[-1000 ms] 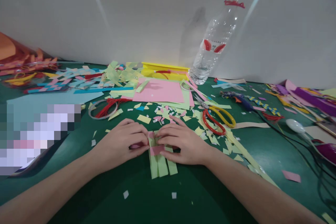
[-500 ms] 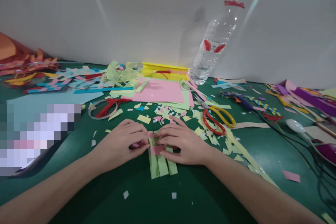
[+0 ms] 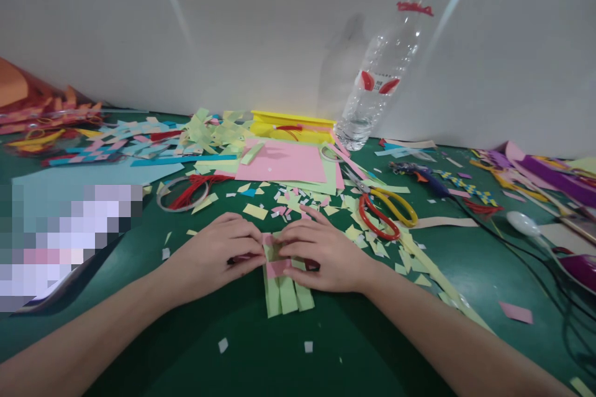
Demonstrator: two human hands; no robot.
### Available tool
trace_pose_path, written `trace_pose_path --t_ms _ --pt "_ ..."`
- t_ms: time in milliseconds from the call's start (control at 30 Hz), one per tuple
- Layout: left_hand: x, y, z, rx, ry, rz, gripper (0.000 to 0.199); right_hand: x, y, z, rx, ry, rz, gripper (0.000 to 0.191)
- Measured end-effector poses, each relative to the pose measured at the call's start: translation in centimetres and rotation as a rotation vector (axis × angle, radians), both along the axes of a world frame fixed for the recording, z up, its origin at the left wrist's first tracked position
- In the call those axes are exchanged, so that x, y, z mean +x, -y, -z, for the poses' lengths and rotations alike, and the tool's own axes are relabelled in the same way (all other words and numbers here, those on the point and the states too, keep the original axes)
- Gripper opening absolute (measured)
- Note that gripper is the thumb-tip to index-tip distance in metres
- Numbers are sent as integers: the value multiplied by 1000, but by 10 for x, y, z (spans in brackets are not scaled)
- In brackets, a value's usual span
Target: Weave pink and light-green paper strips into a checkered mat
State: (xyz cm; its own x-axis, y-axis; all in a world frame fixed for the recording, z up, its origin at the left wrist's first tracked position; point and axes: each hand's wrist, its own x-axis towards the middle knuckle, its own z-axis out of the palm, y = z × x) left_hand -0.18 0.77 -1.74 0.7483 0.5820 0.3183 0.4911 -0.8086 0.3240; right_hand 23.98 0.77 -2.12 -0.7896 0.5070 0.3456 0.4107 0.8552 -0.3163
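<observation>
Left hand (image 3: 218, 252): pinching the left edge of green paper strips (image 3: 288, 296)
Right hand (image 3: 326, 252): curled over them, grip unclear
Pink paper strip (image 3: 277, 269): across them, on the desk (image 3: 261, 369)
Aligning strips: seemingly underway; next move wants light, even pressure

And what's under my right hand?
Green paper strips crossed by a pink strip run partly under your right hand; something dark red shows through the gap by its thumb. What lies farther beneath is covered.

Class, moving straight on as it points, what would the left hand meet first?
The left hand would apparently meet the green and pink paper strips first, then the right hand; depth is unclear.
</observation>
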Motion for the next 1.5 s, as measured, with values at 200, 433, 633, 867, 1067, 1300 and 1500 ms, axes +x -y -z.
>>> trace_pose_path --t_ms 200,433,633,867,1067,1300,1500 --pt "-1 0 -12 -6 -18 -51 14 0 0 -1 5 -3 -5 20" --pt "-8 -4 -17 -59 -32 -129 20 0 0 -2 19 -4 -8 20" --pt "-5 -5 -16 -116 -69 -121 22 1 -1 -1 -8 -10 -24 18" --pt "-6 -8 -14 -167 -103 -70 20 0 -1 -1 10 -18 -12 20" --pt "-8 -9 -10 -149 -103 -50 12 0 0 -1 3 -33 -5 21" --pt "-9 -8 -9 -77 -118 -44 10 1 0 -1 -9 -27 -2 20" --pt "-6 -5 -7 18 -93 -4 20 1 0 -1 -30 -17 5 20"
